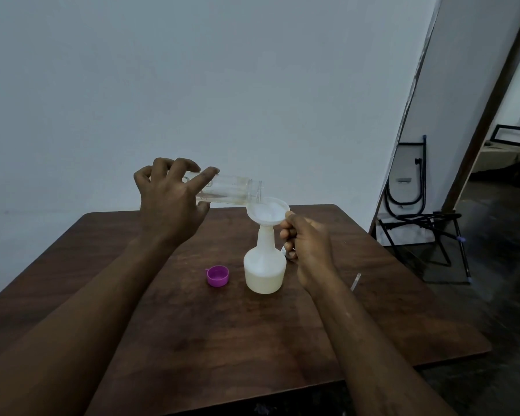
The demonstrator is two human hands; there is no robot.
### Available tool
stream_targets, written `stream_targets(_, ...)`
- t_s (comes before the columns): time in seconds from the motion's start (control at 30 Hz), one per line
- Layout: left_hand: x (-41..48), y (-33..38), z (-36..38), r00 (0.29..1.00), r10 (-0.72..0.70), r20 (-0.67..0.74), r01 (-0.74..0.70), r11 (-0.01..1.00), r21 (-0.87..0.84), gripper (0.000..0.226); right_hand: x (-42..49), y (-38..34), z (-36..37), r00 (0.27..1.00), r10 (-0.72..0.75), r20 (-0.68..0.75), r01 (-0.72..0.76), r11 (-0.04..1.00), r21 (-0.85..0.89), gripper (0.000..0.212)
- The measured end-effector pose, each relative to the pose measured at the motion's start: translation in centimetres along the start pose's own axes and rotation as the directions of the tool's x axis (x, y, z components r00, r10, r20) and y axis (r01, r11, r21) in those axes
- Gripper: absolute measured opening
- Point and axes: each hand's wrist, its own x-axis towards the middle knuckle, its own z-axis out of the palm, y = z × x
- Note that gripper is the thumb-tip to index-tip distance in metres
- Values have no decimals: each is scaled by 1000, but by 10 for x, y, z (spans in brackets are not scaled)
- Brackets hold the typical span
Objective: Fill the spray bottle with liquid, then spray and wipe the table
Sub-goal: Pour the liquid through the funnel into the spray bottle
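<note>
Filling is underway: left hand (168, 202) grips a tilted clear jar (231, 190) above the white plastic spray bottle (264, 265), a third full; right hand (306, 244) pinches its white funnel (267, 211). Spraying and wiping remain.

The room was dim, with a cool grey-blue cast over the wall (192, 70) behind the left hand (168, 202). Light fell softly; the table (222, 325) below both hands carried only faint shadows. The white funnel (267, 210) at the right hand (308, 247) was brightest, and the clear jar (231, 190) in the left hand showed thin glints. Right of the right hand, the door frame (487, 121) leaned with wide-angle distortion.
</note>
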Motion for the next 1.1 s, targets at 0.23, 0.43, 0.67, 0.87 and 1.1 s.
stream_targets(0.23, 2, 1, 0, 1000, 9, 3, -9, 1000, 5, 60, 0, -1, -1, 1000, 12, -3, -12, 1000, 9, 36)
stream_targets(0.43, 2, 1, 1, 1000, 9, 4, -9, 1000, 4, 62, -1, 0, -1, 1000, 1, 0, -1, 1000, -1, 34)
stream_targets(0.67, 1, 2, 1, 1000, 8, 3, -8, 1000, 7, 60, 0, 0, 0, 1000, 2, 4, -2, 1000, -6, 33)
stream_targets(0.87, 3, 4, 0, 1000, 11, -4, -11, 1000, 5, 60, 1, 0, -1, 1000, 2, -2, -2, 1000, -8, 34)
stream_targets(1.1, 4, 5, -2, 1000, 11, 0, -11, 1000, 7, 59, 0, -1, 0, 1000, 7, -5, -7, 1000, -9, 33)
